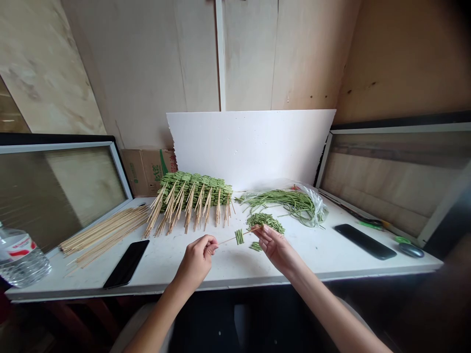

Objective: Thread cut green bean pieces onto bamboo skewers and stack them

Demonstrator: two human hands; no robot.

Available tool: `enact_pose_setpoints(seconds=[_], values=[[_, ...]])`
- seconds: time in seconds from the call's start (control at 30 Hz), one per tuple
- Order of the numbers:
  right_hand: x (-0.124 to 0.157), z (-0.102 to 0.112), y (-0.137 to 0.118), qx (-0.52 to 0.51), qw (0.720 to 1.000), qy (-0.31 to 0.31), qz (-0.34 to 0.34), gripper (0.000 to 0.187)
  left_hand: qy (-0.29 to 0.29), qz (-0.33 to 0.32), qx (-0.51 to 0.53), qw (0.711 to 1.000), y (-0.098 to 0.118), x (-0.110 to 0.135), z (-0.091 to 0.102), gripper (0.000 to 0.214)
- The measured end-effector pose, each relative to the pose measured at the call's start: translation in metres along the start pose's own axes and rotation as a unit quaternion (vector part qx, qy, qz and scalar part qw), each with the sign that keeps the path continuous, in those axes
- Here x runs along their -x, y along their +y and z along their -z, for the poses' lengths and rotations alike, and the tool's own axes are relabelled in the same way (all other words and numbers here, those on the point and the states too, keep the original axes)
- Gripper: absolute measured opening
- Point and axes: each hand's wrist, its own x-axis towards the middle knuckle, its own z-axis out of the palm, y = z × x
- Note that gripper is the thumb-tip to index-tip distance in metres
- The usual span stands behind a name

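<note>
My left hand point(198, 254) is closed, pinching the lower end of a thin bamboo skewer point(227, 240). Several short green bean pieces point(239, 237) are threaded crosswise side by side on that skewer. At its far end, the thumb and fingers of my right hand point(275, 246) pinch the skewer; whether a bean piece is also between them I cannot tell. Just behind my right hand lies a heap of cut bean pieces point(265, 220). A smaller group of cut pieces point(255, 246) rests on the table beside my right fingers.
Finished bean skewers point(195, 193) are stacked at the back left, by loose bamboo skewers point(106, 230). Long whole beans point(287, 201) lie in a plastic bag point(317, 208). Phones point(127, 264) point(365, 241), a water bottle point(22, 255) and a mouse-like dark object point(411, 250) sit on the white table point(228, 272).
</note>
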Motion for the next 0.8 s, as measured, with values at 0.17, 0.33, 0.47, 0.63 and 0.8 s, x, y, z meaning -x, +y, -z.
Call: enact_pose_setpoints(seconds=[0.17, 0.33, 0.47, 0.63, 0.8], values=[[0.002, -0.003, -0.002, 0.014, 1.0, 0.011, 0.002, 0.032, 0.001, -0.002, -0.004, 1.0, 0.0, 0.001, -0.001, 0.015], [0.003, -0.004, -0.003, 0.015, 0.999, 0.029, 0.016, 0.027, -0.002, -0.007, -0.015, 1.0, 0.0, 0.002, -0.001, 0.016], [0.003, -0.006, -0.002, 0.022, 0.998, 0.048, 0.029, 0.027, 0.001, -0.013, -0.016, 1.0, -0.001, 0.003, -0.003, 0.017], [0.005, -0.011, 0.003, 0.047, 0.996, 0.06, 0.043, 0.026, 0.011, -0.022, -0.026, 0.999, 0.001, 0.004, -0.005, 0.018], [0.006, -0.014, 0.009, 0.046, 0.994, 0.085, 0.055, 0.027, 0.016, -0.022, -0.024, 0.999, 0.0, 0.006, -0.009, 0.019]])
